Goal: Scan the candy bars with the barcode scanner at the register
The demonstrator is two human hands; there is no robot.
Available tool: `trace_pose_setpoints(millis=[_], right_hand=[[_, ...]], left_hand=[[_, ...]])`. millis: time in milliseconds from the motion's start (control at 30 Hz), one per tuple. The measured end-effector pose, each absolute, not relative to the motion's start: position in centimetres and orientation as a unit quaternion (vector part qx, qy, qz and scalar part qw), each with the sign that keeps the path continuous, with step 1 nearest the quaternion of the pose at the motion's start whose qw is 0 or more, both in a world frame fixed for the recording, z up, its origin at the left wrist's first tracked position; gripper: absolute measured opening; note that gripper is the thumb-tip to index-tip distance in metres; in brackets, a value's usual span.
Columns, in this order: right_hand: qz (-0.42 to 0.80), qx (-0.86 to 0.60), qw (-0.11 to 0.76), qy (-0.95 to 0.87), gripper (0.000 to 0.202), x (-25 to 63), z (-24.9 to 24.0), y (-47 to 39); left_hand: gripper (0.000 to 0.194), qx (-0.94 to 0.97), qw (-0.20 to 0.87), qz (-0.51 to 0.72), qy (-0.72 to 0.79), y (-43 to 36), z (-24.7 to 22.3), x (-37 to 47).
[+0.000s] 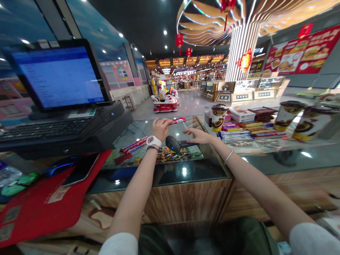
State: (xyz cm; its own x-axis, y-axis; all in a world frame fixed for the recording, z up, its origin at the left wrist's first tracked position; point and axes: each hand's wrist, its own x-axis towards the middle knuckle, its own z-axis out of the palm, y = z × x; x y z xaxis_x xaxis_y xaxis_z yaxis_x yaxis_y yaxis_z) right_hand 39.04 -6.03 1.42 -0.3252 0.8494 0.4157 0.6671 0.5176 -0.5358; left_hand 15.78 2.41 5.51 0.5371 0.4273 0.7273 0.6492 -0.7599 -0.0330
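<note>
My left hand (pixel 160 129), with a white watch at the wrist, has its fingers closed on one end of a red candy stick (pixel 177 121) above the glass counter. To its right, my right hand (pixel 198 135) is over the handle of a black handheld scanner (pixel 174 144); its index finger is stretched out and its fingers look apart. The scanner lies on the glass with its head toward my left wrist. Several red Mentos sticks (pixel 134 146) lie on the counter to the left of my left wrist.
A monitor (pixel 60 76) and keyboard (pixel 47 131) stand at the left, above a phone (pixel 81 170) on a red mat (pixel 53 205). Packaged sweets (pixel 236 135) and cups (pixel 219 118) cover the right counter. Wooden drawers are below.
</note>
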Motion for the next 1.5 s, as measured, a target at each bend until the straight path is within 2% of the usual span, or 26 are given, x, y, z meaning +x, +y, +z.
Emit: trace_pose_setpoints(millis=[100,167,400,533,867,1100,1500], right_hand=[[0.156,-0.474,0.273,-0.822,0.076,38.1,0.7,-6.2],[0.153,-0.485,0.245,-0.825,0.083,37.6,0.3,-6.2],[0.105,-0.483,0.221,-0.841,0.057,36.4,0.5,-6.5],[0.081,-0.474,0.236,-0.844,0.058,36.0,0.9,-6.9],[-0.009,-0.574,0.367,-0.732,0.051,36.3,2.5,-7.9],[-0.036,-0.618,0.419,-0.665,0.045,37.3,2.8,-8.0],[-0.027,-0.649,0.359,-0.67,0.039,36.9,2.4,-8.1]], left_hand=[[0.029,-0.867,0.146,-0.354,-0.319,2.3,5.5,15.7],[0.03,-0.869,0.143,-0.351,-0.32,2.3,5.4,15.6],[0.03,-0.863,0.137,-0.364,-0.322,2.7,5.3,15.5],[0.031,-0.85,0.131,-0.385,-0.334,3.1,5.2,15.2],[0.031,-0.816,0.128,-0.412,-0.386,4.0,4.9,14.4],[0.032,-0.808,0.119,-0.403,-0.413,4.3,4.5,13.9],[0.027,-0.798,0.114,-0.379,-0.455,4.0,4.2,13.3]])
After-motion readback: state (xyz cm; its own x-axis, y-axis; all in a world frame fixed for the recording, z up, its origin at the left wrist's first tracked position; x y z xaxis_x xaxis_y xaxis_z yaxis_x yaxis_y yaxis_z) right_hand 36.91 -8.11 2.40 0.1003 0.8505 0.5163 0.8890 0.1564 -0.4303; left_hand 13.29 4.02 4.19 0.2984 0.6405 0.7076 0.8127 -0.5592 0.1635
